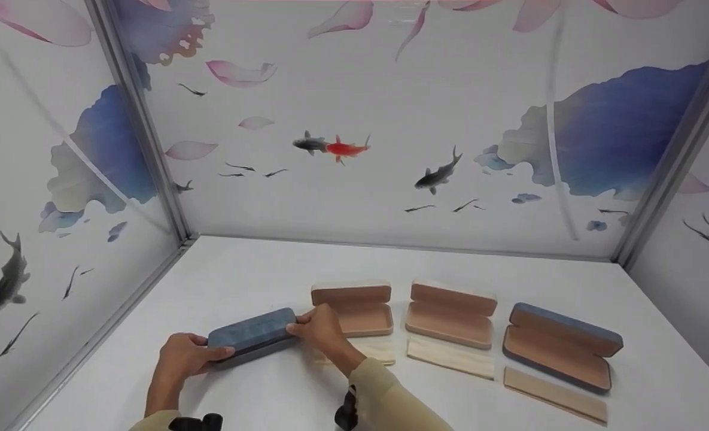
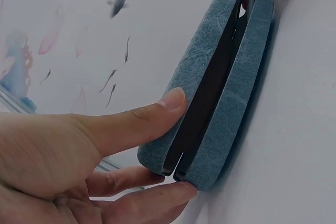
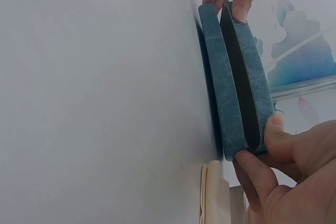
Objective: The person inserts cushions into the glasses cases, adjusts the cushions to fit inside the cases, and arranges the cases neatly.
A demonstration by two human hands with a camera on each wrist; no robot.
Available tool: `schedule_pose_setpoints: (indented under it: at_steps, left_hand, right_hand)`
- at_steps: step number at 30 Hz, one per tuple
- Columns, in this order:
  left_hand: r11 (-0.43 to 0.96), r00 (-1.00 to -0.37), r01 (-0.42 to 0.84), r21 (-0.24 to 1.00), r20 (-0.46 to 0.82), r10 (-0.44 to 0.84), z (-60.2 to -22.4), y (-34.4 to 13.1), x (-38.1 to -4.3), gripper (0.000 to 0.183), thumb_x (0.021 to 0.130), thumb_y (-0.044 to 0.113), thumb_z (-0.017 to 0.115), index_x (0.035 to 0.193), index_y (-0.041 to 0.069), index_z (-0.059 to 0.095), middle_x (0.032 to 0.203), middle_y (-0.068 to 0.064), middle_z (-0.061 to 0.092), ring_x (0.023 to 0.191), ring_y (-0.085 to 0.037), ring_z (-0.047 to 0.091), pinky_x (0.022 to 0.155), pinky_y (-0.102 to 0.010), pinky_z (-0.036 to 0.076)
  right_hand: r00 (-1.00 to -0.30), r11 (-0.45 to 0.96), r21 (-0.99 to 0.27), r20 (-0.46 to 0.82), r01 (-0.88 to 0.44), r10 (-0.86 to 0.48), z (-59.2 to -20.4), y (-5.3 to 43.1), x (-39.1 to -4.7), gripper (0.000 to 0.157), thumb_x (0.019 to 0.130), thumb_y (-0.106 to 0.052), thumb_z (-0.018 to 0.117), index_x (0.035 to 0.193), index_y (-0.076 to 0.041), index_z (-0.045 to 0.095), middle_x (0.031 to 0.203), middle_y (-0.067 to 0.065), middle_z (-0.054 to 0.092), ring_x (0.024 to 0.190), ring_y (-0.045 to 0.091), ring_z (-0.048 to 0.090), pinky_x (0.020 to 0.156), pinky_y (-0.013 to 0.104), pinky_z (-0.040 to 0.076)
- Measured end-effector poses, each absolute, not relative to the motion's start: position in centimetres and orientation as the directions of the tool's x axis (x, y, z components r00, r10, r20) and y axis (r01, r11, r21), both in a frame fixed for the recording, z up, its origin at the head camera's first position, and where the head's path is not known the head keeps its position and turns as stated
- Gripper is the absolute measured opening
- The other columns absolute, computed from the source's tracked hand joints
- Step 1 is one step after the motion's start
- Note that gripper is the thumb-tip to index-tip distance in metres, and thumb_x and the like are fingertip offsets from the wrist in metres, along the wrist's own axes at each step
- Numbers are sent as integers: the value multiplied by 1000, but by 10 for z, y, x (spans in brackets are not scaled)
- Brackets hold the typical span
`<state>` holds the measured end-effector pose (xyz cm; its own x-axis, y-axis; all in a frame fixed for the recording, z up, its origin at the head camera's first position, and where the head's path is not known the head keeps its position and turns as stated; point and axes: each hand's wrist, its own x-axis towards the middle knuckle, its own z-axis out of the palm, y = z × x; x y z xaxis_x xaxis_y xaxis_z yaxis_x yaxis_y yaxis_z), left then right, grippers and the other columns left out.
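Note:
A blue glasses case (image 1: 253,333) is held between both hands at the left of the table, its lid slightly ajar with a dark gap along the front. My left hand (image 1: 182,354) grips its left end, thumb on the lid and fingers at the lower half, as the left wrist view shows. At the opposite end, my right hand (image 1: 323,329) pinches the case, with the thumb (image 3: 277,129) against the lid and a finger on the base. The case's inside is hidden.
Two pale glasses cases stand open at centre, one (image 1: 371,320) partly behind my right hand, the other (image 1: 450,328) beside it. A blue case (image 1: 560,356) lies open at right. Folded cloths (image 1: 450,359) lie before them, the rightmost a tan strip (image 1: 554,395). Printed walls (image 1: 354,203) enclose the table.

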<state>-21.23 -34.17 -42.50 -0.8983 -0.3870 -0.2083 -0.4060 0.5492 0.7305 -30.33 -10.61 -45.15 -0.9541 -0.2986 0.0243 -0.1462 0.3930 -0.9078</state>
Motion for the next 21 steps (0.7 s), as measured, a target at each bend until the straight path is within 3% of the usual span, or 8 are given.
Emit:
schedule_pose_setpoints:
  at_steps: [6, 12, 21]
  left_hand:
    - [561, -897, -414, 717, -216, -386, -425, -340, -213, 78, 76, 30, 87, 126, -20, 53, 113, -32, 65, 88, -26, 68, 75, -33, 59]
    - [577, -905, -401, 711, -212, -368, -425, -339, -212, 78, 75, 28, 88, 125, -21, 53, 119, -35, 62, 99, -34, 67, 85, -41, 58]
    - [580, -907, -402, 708, -220, -360, -425, -340, -212, 78, 75, 25, 88, 125, -21, 52, 120, -36, 61, 100, -36, 67, 86, -42, 58]
  right_hand:
    - [-953, 410, -896, 42, -169, -300, -452, -106, -303, 29, 82, -11, 82, 106, 4, 75, 108, 18, 75, 107, 25, 70, 80, 29, 59]
    - [-955, 403, -901, 40, -162, -295, -454, -106, -303, 30, 80, -7, 83, 107, 5, 75, 106, 18, 75, 107, 24, 71, 81, 29, 59]
    - [-947, 397, -899, 52, -182, -316, -455, -106, -302, 29, 80, -5, 82, 107, 5, 75, 106, 19, 75, 104, 22, 71, 78, 29, 59]
